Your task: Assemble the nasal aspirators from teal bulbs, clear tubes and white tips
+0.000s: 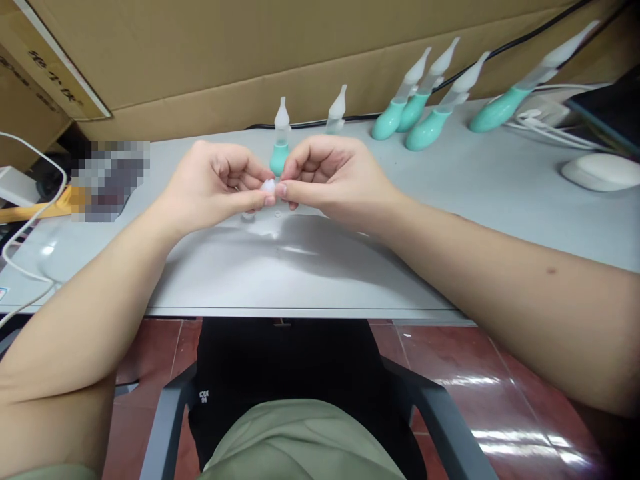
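Observation:
Both hands meet over the middle of the grey table. My left hand (220, 180) pinches a small translucent white plastic piece (269, 186) between thumb and fingertips. The thumb and fingers of my right hand (333, 175) close on the right side of that same piece. A tiny clear ring (278, 214) lies on the table just below the fingers, and another small clear part (248, 215) shows partly under my left hand. Just behind the fingertips stands a teal bulb nasal aspirator (281, 140) with a white tip, its base partly hidden.
A second white-tipped aspirator (337, 110) stands behind my right hand. Several teal aspirators (430, 127) lean at the back right, near a white computer mouse (603, 172). At left are a blurred-out item (107, 180), a yellow handle (43, 208) and a white cable (23, 223). Cardboard (200, 53) walls the back.

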The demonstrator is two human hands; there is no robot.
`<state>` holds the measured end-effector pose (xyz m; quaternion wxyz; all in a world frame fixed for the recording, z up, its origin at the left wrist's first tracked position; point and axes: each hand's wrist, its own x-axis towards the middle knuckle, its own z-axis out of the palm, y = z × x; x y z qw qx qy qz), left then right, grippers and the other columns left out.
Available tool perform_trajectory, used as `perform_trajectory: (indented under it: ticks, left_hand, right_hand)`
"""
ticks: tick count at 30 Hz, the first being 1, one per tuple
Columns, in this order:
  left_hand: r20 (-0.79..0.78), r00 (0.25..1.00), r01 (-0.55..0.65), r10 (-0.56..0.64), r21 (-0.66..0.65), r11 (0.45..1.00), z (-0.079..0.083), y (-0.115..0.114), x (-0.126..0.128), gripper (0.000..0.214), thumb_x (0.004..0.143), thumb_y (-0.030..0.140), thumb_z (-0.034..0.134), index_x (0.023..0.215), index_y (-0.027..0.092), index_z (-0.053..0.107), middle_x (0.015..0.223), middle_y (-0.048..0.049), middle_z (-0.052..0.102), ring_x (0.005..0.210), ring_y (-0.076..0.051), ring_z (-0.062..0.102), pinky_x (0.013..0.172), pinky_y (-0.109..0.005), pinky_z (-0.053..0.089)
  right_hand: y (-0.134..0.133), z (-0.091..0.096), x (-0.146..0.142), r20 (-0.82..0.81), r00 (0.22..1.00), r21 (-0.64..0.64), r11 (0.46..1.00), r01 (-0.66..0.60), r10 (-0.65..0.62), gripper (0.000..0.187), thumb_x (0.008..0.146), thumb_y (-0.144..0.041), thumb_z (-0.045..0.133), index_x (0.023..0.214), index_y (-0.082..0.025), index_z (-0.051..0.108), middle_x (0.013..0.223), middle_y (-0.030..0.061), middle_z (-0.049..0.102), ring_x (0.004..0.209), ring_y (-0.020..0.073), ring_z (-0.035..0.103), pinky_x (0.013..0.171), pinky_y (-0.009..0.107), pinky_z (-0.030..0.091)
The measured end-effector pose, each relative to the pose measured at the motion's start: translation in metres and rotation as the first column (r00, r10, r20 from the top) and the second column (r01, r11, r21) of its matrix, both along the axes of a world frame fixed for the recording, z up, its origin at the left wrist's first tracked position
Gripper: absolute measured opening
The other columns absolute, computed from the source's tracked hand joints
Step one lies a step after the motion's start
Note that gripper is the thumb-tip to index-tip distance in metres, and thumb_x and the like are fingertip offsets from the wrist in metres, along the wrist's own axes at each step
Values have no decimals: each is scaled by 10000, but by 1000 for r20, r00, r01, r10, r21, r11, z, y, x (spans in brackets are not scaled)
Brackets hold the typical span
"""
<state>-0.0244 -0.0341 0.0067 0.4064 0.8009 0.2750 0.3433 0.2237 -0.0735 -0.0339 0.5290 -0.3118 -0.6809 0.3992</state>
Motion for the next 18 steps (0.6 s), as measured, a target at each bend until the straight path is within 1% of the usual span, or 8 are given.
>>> perform_trajectory:
  ticks: [2, 4, 6, 8, 9, 11, 13, 18]
  left_hand:
    - [-24, 1000, 11, -10, 24, 1000, 4, -1, -3, 604, 815, 640, 1267, 1038, 185, 940, 859, -68, 896, 724, -223, 860, 640, -342, 719]
    - [-42, 999, 13, -10, 55, 998, 7, 1, -9, 545, 857, 599, 1252, 1072, 192, 960, 904, -77, 920, 789, -227, 879, 665, -335, 706]
    - [-47, 999, 28, -23, 97, 995, 9, 4, -16, 454, 889, 528, 1238, 1076, 205, 979, 930, -77, 936, 820, -217, 872, 674, -328, 679]
    - [-51, 997, 68, -62, 131, 989, 12, 7, -22, 352, 911, 447, 1213, 1049, 216, 987, 909, -65, 932, 776, -190, 825, 658, -318, 644]
    - [-68, 994, 92, -84, 134, 987, 13, 8, -24, 297, 924, 407, 1190, 1028, 217, 986, 891, -61, 923, 751, -179, 797, 648, -315, 632]
    - [-131, 982, 150, -135, 111, 983, 16, 8, -25, 182, 931, 312, 1124, 988, 217, 979, 861, -59, 907, 715, -172, 766, 618, -306, 622]
    - [-202, 962, 203, -185, 70, 977, 19, 8, -25, 98, 910, 221, 1056, 960, 222, 972, 851, -62, 903, 714, -182, 787, 599, -291, 636]
    - [-295, 924, 250, -245, -19, 968, 22, 10, -25, 153, 836, 143, 995, 930, 260, 960, 876, -50, 920, 736, -216, 879, 645, -282, 715]
  right_hand:
    - [0, 1, 1, -29, 999, 4, 1000, 14, -14, 442, 966, -540, 1152, 965, -255, 815, 943, 42, 853, 861, 224, 800, 787, 375, 729]
    - [-2, 3, 5, -4, 999, 0, 999, 34, -34, 284, 1015, -454, 1099, 1006, -249, 903, 983, 48, 897, 887, 229, 817, 825, 384, 734]
    - [-4, 5, 10, 66, 997, -11, 999, 31, -30, 141, 1032, -352, 1051, 1017, -244, 962, 1001, 54, 923, 889, 234, 820, 832, 389, 720]
    - [-6, 6, 16, 158, 987, -33, 999, -11, 16, 33, 1003, -245, 1015, 1003, -228, 987, 973, 57, 930, 863, 231, 814, 818, 384, 697]
    - [-7, 6, 18, 206, 977, -45, 998, -47, 55, 22, 984, -199, 994, 995, -219, 992, 962, 57, 933, 854, 227, 816, 817, 379, 691]
    - [-7, 5, 21, 301, 944, -50, 991, -127, 136, 99, 963, -132, 943, 991, -211, 997, 951, 45, 940, 845, 217, 825, 827, 366, 684]
    - [-6, 4, 24, 381, 905, -18, 980, -198, 189, 167, 973, -92, 889, 1005, -217, 995, 962, 24, 948, 838, 201, 827, 829, 349, 671]
    - [-7, 3, 25, 543, 827, 111, 964, -241, 145, 241, 992, -63, 837, 1034, -247, 987, 942, -12, 930, 817, 178, 797, 834, 336, 610]
